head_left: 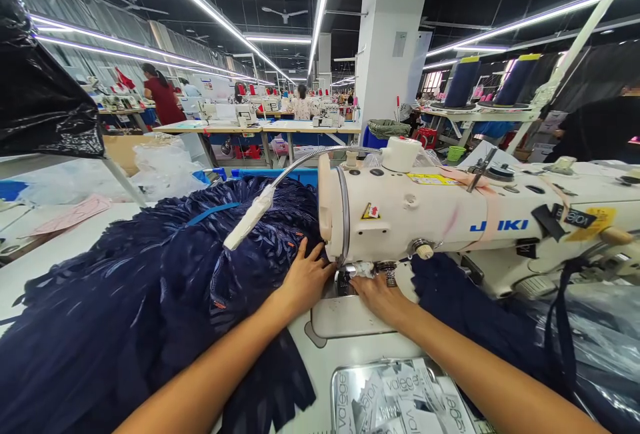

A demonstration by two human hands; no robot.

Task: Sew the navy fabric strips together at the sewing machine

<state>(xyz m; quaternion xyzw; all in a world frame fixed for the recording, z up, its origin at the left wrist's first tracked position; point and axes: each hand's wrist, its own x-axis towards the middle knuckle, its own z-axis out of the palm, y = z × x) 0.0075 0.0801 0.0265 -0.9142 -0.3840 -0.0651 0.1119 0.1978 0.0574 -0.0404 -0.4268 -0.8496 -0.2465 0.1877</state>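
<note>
Before me stands a white industrial sewing machine (pixel 400 211) with a needle and presser foot (pixel 344 281) at its left end. My left hand (pixel 307 277) lies with fingers apart on a bunched pile of navy fabric pieces (pixel 200 267), just left of the needle. Close to the right side of the presser foot is my right hand (pixel 377 295), its fingers drawn together at the tips; what they pinch is hidden by the hand and the machine. More navy fabric (pixel 460 294) lies under the machine's arm on the right.
A metal tray (pixel 334 387) of white printed labels (pixel 400 387) sits at the table's front. A flexible lamp (pixel 250 221) bends over the fabric. Black plastic (pixel 45 81) hangs at left. Thread cones (pixel 463 81), sewing tables (pixel 265 126) and co-workers are farther back.
</note>
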